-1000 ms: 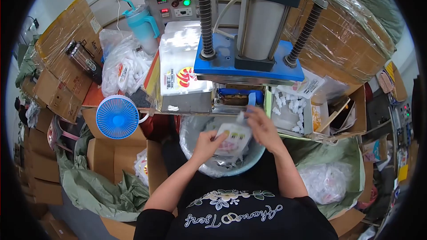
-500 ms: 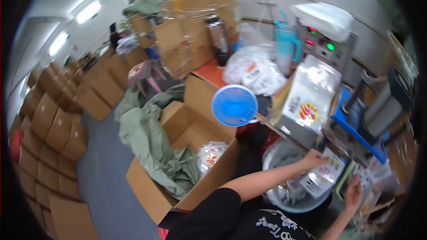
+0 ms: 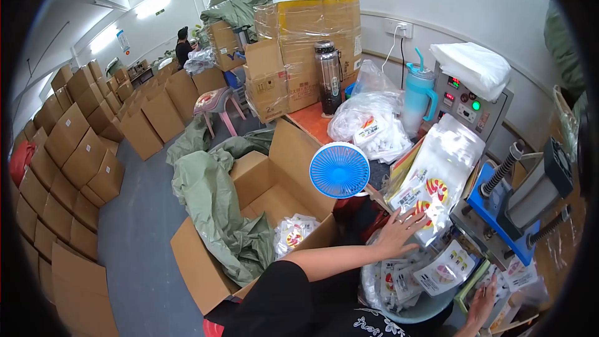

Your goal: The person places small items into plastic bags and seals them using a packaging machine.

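Observation:
My left hand reaches over the tub with its fingers spread, the fingertips at the lower end of a stack of clear printed plastic pouches. Below it, a light blue tub contains several printed pouches. One white-labelled pouch lies on top, towards the tub's right side. At the lower right, my right hand is beside a green-edged tray of small printed packets, its visible fingers stretched out. Part of that hand is cut off by the view's dark border. Right of the stack stands a press with a blue plate.
An open cardboard box holds a green sheet and several packed pouches. A blue fan, a thermos and a turquoise tumbler stand nearby. Cartons line the left. Another person is far back.
My left hand has let go of the white-labelled pouch, now in the tub, and moved up-left to the stack. My right hand has moved down. The camera view has shifted.

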A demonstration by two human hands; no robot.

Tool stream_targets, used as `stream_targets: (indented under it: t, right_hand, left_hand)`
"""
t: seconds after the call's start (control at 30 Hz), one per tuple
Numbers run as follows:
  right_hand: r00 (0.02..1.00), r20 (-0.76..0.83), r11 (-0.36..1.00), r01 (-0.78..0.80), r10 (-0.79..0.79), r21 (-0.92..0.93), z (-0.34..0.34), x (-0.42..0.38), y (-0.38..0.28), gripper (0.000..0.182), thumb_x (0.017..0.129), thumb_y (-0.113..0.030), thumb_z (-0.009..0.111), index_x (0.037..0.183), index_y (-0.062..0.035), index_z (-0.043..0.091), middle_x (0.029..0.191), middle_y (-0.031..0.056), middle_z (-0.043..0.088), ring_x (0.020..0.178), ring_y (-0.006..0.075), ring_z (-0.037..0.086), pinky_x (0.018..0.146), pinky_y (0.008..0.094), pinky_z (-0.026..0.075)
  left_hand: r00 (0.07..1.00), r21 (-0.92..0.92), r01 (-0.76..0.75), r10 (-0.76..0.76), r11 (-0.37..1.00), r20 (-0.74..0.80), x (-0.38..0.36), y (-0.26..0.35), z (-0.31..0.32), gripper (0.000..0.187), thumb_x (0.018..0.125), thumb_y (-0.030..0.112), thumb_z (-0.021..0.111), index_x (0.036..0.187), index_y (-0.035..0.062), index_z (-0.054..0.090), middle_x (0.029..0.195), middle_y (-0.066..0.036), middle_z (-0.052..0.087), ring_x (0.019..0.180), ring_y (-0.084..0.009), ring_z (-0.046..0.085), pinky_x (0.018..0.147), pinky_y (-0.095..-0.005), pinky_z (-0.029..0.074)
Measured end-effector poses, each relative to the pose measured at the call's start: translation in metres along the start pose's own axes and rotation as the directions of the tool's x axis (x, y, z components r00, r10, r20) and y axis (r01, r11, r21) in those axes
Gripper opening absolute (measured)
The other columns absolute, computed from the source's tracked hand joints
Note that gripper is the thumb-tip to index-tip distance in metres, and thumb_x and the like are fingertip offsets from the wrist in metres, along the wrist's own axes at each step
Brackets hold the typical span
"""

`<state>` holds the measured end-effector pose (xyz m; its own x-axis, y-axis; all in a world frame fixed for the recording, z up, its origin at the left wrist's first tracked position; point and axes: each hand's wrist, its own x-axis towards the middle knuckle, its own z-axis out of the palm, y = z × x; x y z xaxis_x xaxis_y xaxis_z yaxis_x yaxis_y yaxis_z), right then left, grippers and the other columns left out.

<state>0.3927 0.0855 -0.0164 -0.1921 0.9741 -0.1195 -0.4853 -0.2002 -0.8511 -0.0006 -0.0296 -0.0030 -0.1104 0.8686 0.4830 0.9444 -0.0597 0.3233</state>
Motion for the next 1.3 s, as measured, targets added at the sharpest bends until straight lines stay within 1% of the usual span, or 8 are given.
stream_targets:
  t: [0.07,0.17,0.3,0.6,0.63,0.7,0.83,1.3]
  right_hand:
    - [0.997,-0.064,0.987,0.03,-0.041,-0.159,0.011,-0.004,-0.003,0.045,0.095,-0.024,0.059,0.136,-0.0094,0.048,0.123,-0.0027,0.054,0.095,0.0074,0.052,0.082,0.0191,0.042]
    - [0.99,-0.083,0.942,0.079,-0.112,-0.327,0.019,-0.009,-0.003,0.039,0.094,-0.026,0.061,0.129,-0.0103,0.055,0.116,-0.0023,0.057,0.093,0.0071,0.052,0.079,0.0206,0.043]
    - [0.965,-0.091,0.818,0.155,-0.244,-0.554,0.04,-0.023,-0.007,0.03,0.094,-0.026,0.061,0.12,-0.01,0.06,0.105,-0.0019,0.059,0.09,0.0076,0.053,0.076,0.0221,0.045]
    - [0.942,0.278,0.71,0.327,-0.19,-0.623,0.132,-0.046,0.009,0.018,0.086,-0.006,0.064,0.102,0.0004,0.064,0.089,0.004,0.064,0.081,0.011,0.059,0.072,0.023,0.046]
    - [0.939,0.311,0.638,0.33,-0.147,-0.695,0.135,-0.049,0.01,0.016,0.084,-0.006,0.065,0.098,0.001,0.066,0.087,0.0047,0.066,0.079,0.0125,0.06,0.071,0.024,0.046]
    - [0.926,0.37,0.527,0.352,-0.076,-0.773,0.138,-0.058,0.007,0.015,0.08,-0.006,0.067,0.093,0.0015,0.068,0.085,0.006,0.067,0.077,0.0149,0.062,0.071,0.0259,0.047]
    - [0.941,0.327,0.579,0.314,-0.086,-0.752,0.145,-0.069,0.002,0.013,0.083,-0.008,0.066,0.092,0.0007,0.069,0.088,0.0067,0.07,0.08,0.0126,0.062,0.074,0.0268,0.048]
    - [0.913,0.407,0.49,0.339,0.036,-0.803,0.133,-0.058,0.001,0.02,0.083,-0.013,0.068,0.1,-0.004,0.069,0.095,0.011,0.07,0.083,0.0224,0.064,0.071,0.0307,0.05]
  left_hand:
    - [1.0,0.026,-0.017,0.017,1.0,-0.022,-0.001,-0.004,-0.002,0.054,0.082,0.033,0.065,0.131,0.0158,0.052,0.139,-0.008,0.046,0.133,-0.0271,0.038,0.11,-0.0514,0.024]
    - [0.971,-0.294,0.044,-0.11,0.955,-0.213,0.019,-0.005,-0.008,0.017,0.075,0.019,0.068,0.088,0.0084,0.068,0.088,-0.006,0.065,0.09,-0.0267,0.061,0.085,-0.0422,0.045]
    - [0.976,-0.634,0.184,-0.214,0.751,0.03,0.01,0.044,-0.024,0.016,0.073,0.014,0.069,0.087,0.0055,0.067,0.082,-0.01,0.064,0.078,-0.0295,0.062,0.068,-0.0369,0.048]
    - [0.884,-0.758,0.466,-0.204,0.457,0.421,-0.039,0.092,0.013,0.028,0.079,0.03,0.07,0.084,0.0023,0.068,0.075,-0.015,0.065,0.07,-0.0258,0.065,0.063,-0.0374,0.046]
    - [0.915,-0.724,0.391,-0.158,0.568,0.371,-0.042,0.085,0.019,0.025,0.084,0.022,0.069,0.085,-0.0023,0.068,0.073,-0.01,0.067,0.064,-0.0132,0.063,0.058,-0.0294,0.048]
    - [0.87,-0.766,0.486,-0.144,0.42,0.472,-0.047,0.076,0.021,0.022,0.085,0.021,0.069,0.087,-0.001,0.07,0.074,-0.009,0.068,0.066,-0.0118,0.063,0.061,-0.0295,0.049]
    - [0.861,-0.635,0.431,-0.084,0.641,0.501,-0.056,0.061,0.022,0.024,0.084,0.025,0.071,0.09,0.0021,0.073,0.078,-0.01,0.07,0.07,-0.0115,0.064,0.064,-0.0298,0.05]
    - [0.785,-0.701,0.569,-0.03,0.431,0.618,-0.05,0.062,0.022,0.024,0.087,0.02,0.07,0.086,-0.0044,0.071,0.076,-0.004,0.068,0.07,-0.006,0.058,0.063,-0.0226,0.046]
